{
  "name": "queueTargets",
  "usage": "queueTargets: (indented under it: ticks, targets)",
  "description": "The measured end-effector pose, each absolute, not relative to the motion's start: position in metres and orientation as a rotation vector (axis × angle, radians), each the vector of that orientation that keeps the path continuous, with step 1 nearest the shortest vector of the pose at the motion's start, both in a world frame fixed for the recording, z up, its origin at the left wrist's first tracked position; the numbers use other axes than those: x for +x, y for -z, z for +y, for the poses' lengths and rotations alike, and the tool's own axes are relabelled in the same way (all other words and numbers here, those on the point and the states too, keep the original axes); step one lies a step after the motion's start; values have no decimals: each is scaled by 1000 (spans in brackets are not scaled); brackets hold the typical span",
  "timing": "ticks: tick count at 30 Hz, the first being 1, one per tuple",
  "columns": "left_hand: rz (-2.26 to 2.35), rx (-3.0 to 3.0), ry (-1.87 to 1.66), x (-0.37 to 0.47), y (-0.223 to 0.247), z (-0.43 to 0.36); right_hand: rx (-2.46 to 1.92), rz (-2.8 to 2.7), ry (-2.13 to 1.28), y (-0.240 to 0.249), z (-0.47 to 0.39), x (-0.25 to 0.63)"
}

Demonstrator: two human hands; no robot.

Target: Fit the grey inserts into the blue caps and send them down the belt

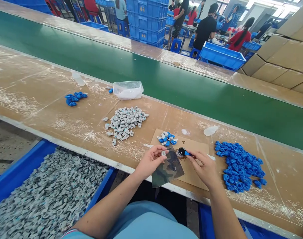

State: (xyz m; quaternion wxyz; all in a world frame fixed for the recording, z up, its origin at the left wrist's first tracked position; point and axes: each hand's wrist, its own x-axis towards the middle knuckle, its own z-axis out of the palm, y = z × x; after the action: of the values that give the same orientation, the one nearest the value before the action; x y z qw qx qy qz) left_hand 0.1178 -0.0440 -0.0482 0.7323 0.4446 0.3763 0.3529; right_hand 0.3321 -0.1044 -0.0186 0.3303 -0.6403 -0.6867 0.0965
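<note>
My left hand [152, 161] pinches a small grey-white plastic piece [163, 153] between thumb and fingers. My right hand [201, 166] is closed on a small blue piece [187, 153], whose tip is at the rim of a small round pot [181, 151] with a dark top or contents. Whether the tip goes into the pot is too small to tell. Beneath my left hand, a camouflage cloth [167, 169] hangs over the table edge. Just beyond my hands, a little heap of joined blue and grey pieces [167, 138] lies on a cardboard sheet [193, 176].
Grey pieces [126, 121] are heaped left of centre, blue pieces [238, 164] at right, more blue ones [75, 98] farther left. A clear tub [128, 90] stands by the green conveyor belt [151, 74]. A blue crate [45, 149] of grey pieces is below left. People work beyond.
</note>
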Motion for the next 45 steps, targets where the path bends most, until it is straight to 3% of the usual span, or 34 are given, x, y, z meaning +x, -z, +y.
queueTargets:
  ticks: [14, 30, 45]
  targets:
    - [729, 901, -682, 137, 52, -60, -1555, -1742, -449, 15, -117, 307]
    - [577, 1478, -705, 128, 49, -58, -1337, -1694, -594, 22, -118, 307]
    - [668, 1192, -570, 134, 46, -57, -1335, -1537, -592, 30, -126, 304]
